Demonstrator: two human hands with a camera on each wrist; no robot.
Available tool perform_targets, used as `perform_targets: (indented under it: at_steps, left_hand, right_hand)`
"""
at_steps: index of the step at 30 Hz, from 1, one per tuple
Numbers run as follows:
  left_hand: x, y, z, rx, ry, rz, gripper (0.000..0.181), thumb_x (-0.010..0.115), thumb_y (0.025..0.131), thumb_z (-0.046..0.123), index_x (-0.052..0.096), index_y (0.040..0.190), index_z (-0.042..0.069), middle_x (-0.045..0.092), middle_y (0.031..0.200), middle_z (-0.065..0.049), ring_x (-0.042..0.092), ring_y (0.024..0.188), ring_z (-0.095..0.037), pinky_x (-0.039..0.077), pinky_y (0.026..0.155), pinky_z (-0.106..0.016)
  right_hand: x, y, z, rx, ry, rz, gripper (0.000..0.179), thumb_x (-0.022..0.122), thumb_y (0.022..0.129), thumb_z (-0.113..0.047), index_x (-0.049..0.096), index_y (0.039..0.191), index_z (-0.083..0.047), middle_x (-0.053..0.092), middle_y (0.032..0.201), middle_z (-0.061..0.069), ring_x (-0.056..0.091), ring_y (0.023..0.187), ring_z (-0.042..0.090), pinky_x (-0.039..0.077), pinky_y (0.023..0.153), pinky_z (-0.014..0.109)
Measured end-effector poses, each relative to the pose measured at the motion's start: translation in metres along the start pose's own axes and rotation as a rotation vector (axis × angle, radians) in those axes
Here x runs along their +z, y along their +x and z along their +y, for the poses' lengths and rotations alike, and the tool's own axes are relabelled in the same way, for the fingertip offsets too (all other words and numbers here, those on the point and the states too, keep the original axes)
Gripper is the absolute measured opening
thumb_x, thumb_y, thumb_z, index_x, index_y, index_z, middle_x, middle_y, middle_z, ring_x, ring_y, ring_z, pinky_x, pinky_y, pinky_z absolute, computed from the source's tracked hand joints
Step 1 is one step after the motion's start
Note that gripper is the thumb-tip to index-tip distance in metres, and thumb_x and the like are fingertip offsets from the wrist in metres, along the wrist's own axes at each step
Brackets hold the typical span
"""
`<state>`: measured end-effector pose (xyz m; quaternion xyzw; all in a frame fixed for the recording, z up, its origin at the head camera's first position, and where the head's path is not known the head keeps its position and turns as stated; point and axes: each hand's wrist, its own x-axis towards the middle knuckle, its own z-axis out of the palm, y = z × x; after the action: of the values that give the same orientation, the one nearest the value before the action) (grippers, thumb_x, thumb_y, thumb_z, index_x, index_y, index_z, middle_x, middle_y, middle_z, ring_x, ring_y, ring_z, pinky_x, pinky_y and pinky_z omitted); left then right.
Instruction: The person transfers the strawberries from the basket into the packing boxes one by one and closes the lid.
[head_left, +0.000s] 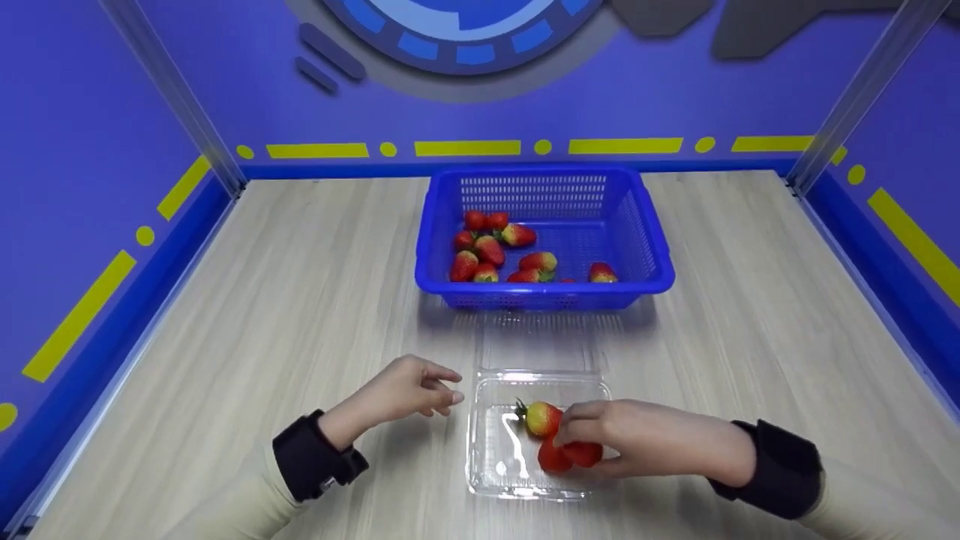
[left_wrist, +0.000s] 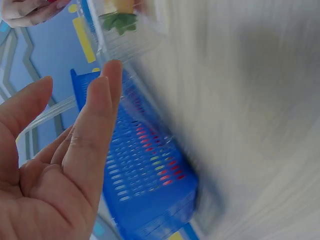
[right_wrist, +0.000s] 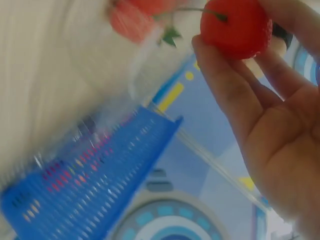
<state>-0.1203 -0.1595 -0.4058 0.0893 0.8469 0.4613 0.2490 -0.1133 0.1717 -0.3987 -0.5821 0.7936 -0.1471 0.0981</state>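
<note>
A red strawberry (right_wrist: 235, 27) is pinched between the thumb and fingertips of the right hand (head_left: 630, 436), at the lower centre of the head view, over the right part of a clear box (head_left: 496, 450). The grip leaves the stem side uncovered, perhaps to spare soft fruit; whether the berry touches the box floor I can't tell. Close by it, inside the box, sit two more strawberries (head_left: 541, 418), one with its leaves pointing left.

The left hand (head_left: 409, 390) hovers just beside the box's left wall, holding nothing, fingers loosely extended, probably near enough to steady the box. The clear lid (head_left: 536, 341) lies folded back toward the top of the frame, so the box can be reached from above. Beyond it, at upper centre, a blue basket (head_left: 544, 289) holds more strawberries (head_left: 489, 251), mostly to its left, seemingly within either arm's reach across the pale tabletop (head_left: 337, 300).
</note>
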Motion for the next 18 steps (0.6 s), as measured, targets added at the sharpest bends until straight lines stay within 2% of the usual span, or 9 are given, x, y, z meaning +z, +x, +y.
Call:
perform_targets:
  at_steps: [4, 9, 18]
  left_hand:
    - [0.008, 0.002, -0.012, -0.024, -0.066, -0.021, 0.046, 0.071, 0.096, 0.015, 0.061, 0.131, -0.013, 0.076, 0.108, -0.026, 0.078, 0.091, -0.034, 0.066, 0.079, -0.04]
    - [0.015, 0.004, -0.018, -0.033, -0.134, -0.049, 0.042, 0.07, 0.096, 0.013, 0.062, 0.127, -0.015, 0.077, 0.102, -0.028, 0.078, 0.087, -0.034, 0.066, 0.077, -0.037]
    - [0.026, 0.008, -0.024, -0.021, -0.168, -0.079, 0.026, 0.071, 0.095, 0.01, 0.072, 0.107, -0.012, 0.076, 0.089, -0.029, 0.077, 0.07, -0.018, 0.066, 0.071, -0.033]
  right_hand:
    - [0.009, 0.0, 0.003, 0.046, 0.02, -0.031, 0.034, 0.082, 0.083, -0.008, 0.071, 0.115, -0.012, 0.07, 0.107, 0.0, 0.061, 0.092, 0.006, 0.056, 0.078, 0.016]
    - [0.015, 0.0, 0.005, 0.091, 0.032, -0.049, 0.038, 0.084, 0.081, -0.011, 0.07, 0.116, -0.012, 0.069, 0.108, 0.001, 0.062, 0.092, 0.006, 0.056, 0.078, 0.018]
    - [0.02, 0.001, 0.007, 0.181, 0.097, -0.074, 0.041, 0.084, 0.077, -0.007, 0.066, 0.114, -0.014, 0.067, 0.106, 0.0, 0.054, 0.086, 0.002, 0.051, 0.074, 0.016]
